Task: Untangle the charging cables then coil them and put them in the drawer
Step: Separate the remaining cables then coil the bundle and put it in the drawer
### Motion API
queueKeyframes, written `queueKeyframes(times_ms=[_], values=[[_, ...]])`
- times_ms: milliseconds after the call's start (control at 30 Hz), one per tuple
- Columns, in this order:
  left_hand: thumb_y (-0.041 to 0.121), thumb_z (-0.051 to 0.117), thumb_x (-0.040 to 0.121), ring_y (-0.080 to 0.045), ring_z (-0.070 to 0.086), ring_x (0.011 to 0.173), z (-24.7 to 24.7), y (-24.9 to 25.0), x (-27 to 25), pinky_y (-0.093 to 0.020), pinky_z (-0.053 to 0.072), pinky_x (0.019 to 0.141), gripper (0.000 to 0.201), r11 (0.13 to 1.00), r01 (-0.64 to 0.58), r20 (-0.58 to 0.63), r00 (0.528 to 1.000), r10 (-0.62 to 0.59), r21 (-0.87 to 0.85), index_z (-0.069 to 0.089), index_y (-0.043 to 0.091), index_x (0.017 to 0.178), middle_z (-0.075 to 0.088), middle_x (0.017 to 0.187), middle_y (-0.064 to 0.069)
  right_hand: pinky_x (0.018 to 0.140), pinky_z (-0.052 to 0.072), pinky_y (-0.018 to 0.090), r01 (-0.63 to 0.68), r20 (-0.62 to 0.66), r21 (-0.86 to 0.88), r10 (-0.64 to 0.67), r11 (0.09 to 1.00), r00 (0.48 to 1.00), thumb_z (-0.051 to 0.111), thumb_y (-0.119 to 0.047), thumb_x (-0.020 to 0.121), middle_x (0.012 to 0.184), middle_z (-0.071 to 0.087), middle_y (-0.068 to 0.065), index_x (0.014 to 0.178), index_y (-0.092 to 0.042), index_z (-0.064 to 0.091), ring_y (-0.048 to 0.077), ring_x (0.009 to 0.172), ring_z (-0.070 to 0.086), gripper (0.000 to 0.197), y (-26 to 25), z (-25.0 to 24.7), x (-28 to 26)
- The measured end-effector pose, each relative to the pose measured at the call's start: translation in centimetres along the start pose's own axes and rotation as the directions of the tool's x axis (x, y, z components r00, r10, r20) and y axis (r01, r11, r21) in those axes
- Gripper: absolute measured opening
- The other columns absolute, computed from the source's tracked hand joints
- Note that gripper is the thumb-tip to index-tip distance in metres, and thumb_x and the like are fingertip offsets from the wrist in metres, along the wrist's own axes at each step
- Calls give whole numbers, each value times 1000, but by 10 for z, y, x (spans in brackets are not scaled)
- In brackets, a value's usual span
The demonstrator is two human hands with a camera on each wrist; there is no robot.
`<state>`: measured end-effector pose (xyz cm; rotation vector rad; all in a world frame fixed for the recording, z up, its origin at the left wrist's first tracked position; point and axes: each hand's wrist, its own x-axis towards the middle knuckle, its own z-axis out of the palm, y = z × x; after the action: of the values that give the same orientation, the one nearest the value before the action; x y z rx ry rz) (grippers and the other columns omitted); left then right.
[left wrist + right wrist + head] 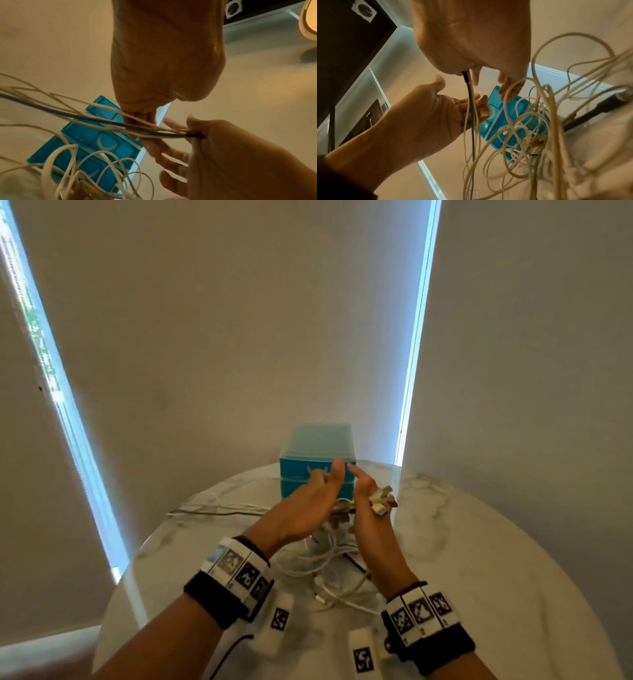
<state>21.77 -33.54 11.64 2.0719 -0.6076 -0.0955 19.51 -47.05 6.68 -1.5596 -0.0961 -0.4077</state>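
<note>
Several white charging cables and one dark one lie in a tangle [325, 566] on the round marble table [479, 542]. My right hand [366, 508] is raised above the tangle and grips a bundle of cables, with the plugs [382, 498] sticking out on its right side. The wrist views show the dark cable [470, 101] and white strands [85, 116] leaving that right hand's [231, 148] grip. My left hand [308, 505] is close beside it, with its fingers [471, 106] spread against the hanging strands. The blue drawer unit [317, 446] stands just behind both hands, drawers closed.
Cable ends trail left across the table [212, 508]. A thin black lead [233, 648] runs off the near edge by my left forearm. Pale blinds with bright gaps stand behind the table. The table's right half [496, 594] is bare marble.
</note>
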Motion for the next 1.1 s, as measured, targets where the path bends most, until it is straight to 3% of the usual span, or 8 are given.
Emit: queueKeyframes(times_ms=[167,333,500,567,667,933,1000,1100], values=[[70,-4,104,-9,68,75,14,10,6,-24,51,78,94,994,9,53,999,-15,113,74,23,81,74,82,-1,109,55,43,-70,26,-18,70,997,997,28,-96,89,152,57,-4,131,-79,49,17,135,60,50,6,-16,6],[90,7,93,-20,75,97,26,13,12,-42,58,105,99,992,82,146,987,-68,-91,77,22,112,75,104,-17,76,56,17,-87,46,31,86,996,995,44,-65,108,113,77,-8,135,-28,66,2,97,70,51,0,-16,5],[63,32,110,0,34,97,10,4,7,-25,51,97,55,966,60,55,997,-48,-252,64,19,121,45,118,7,104,55,37,-127,154,19,123,992,980,65,-70,93,132,75,-12,141,-34,66,3,120,70,60,-6,-24,6],[84,41,97,-3,22,75,-7,-11,5,-23,54,64,60,940,49,-5,999,-53,-338,71,33,106,32,90,24,105,54,34,-119,184,-35,124,992,975,72,-69,88,136,72,-16,146,-35,63,1,125,66,68,-4,-35,5],[101,43,76,-5,33,57,-25,-40,2,-26,29,53,77,888,-2,-198,975,-100,-460,61,28,90,44,68,14,98,60,32,-88,139,-190,116,978,984,73,-48,100,119,79,-10,129,-28,74,9,115,73,35,0,-46,4],[91,21,88,-8,25,54,-52,-71,-14,-29,21,49,67,823,-87,-432,879,-201,-561,43,31,70,36,62,10,84,60,29,165,188,-573,-68,803,980,74,-36,101,92,80,-13,102,-31,80,4,88,74,8,-31,-39,9],[90,17,92,-8,25,53,-55,-74,-15,-27,21,48,69,794,-72,-401,888,-224,-604,46,30,73,36,61,10,82,56,22,300,351,-656,-71,693,934,78,-35,98,99,76,-17,108,-32,78,0,92,69,11,-49,-11,13],[91,12,92,-6,25,49,-66,-77,-16,-22,21,42,75,722,-25,-319,907,-275,-692,48,28,75,36,57,10,83,53,17,569,709,-653,139,499,692,81,-42,94,109,75,-15,121,-30,77,3,97,68,29,-54,45,10]])
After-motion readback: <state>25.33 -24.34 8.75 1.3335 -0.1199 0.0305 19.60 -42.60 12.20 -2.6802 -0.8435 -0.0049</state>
